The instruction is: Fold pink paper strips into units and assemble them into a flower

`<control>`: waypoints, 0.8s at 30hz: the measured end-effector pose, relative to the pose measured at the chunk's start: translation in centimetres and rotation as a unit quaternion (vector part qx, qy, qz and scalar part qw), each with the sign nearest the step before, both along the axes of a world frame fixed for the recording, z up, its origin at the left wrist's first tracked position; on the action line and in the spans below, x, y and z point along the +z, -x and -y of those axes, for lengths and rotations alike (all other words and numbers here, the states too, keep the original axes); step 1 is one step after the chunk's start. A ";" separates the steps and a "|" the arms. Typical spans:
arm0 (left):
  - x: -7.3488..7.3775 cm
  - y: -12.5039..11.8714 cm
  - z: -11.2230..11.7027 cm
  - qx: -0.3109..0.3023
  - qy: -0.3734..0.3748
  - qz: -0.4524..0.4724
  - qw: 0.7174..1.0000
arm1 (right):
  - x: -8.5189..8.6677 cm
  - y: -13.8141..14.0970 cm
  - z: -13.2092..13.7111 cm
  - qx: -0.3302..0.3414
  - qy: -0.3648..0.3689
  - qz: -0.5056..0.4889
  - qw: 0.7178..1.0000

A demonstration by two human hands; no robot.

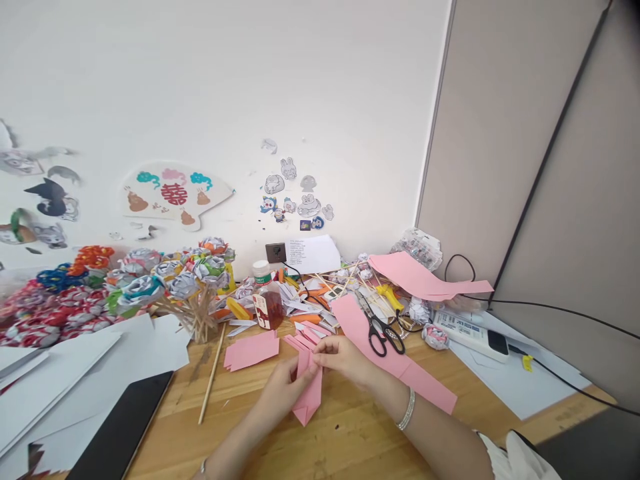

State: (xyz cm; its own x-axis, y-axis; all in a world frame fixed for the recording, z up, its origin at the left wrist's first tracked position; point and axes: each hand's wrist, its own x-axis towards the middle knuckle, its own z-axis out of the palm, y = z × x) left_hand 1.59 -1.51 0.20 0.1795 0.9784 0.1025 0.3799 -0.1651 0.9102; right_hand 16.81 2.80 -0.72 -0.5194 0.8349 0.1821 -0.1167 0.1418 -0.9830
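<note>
A folded piece of pink paper (309, 400) is between my two hands, just above the wooden table. My left hand (285, 387) grips its left side, thumb laid across the front. At its upper right edge, the fingers of my right hand (336, 355) are pinched together on the same paper. More pink paper strips (313, 331) lie right behind it. To the left is a small stack of pink paper rectangles (253, 351). Black-handled scissors (384, 335) rest on a long pink paper strip (425, 380), beside my right forearm.
Paper flowers on sticks (195, 280) crowd the back left. A bottle of reddish-brown liquid (267, 300) stands behind the pink stack. A loose wooden stick (213, 373), a black tablet-like slab (123, 427) and white sheets (55, 393) lie left. A white power strip (470, 337) with cables lies right.
</note>
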 end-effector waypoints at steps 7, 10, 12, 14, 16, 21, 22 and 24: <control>-0.6 0.9 -0.9 -0.003 0.178 0.214 0.961 | 0.1 0.0 0.1 -0.033 -0.009 0.034 0.999; -0.3 0.8 -0.9 0.027 0.184 0.226 0.956 | -0.1 0.1 0.0 -0.057 -0.035 0.067 0.995; -0.1 0.7 -0.6 0.012 0.186 0.219 0.958 | -0.4 0.1 -0.1 -0.072 -0.061 0.090 0.991; 0.2 0.5 -0.4 -0.001 0.183 0.209 0.961 | -0.7 0.2 -0.1 -0.088 -0.086 0.109 0.986; 0.3 0.4 -0.3 -0.006 0.184 0.203 0.962 | -0.8 0.3 -0.1 -0.104 -0.110 0.129 0.980; 0.1 0.4 -0.3 -0.028 0.209 0.200 0.957 | -0.4 0.4 0.7 -0.125 -0.154 0.161 0.967; 0.1 0.4 -0.3 -0.033 0.207 0.199 0.957 | -0.3 0.5 0.8 -0.127 -0.159 0.162 0.966; 0.1 0.5 -0.2 -0.043 0.198 0.193 0.960 | 0.0 0.5 1.1 -0.128 -0.163 0.158 0.965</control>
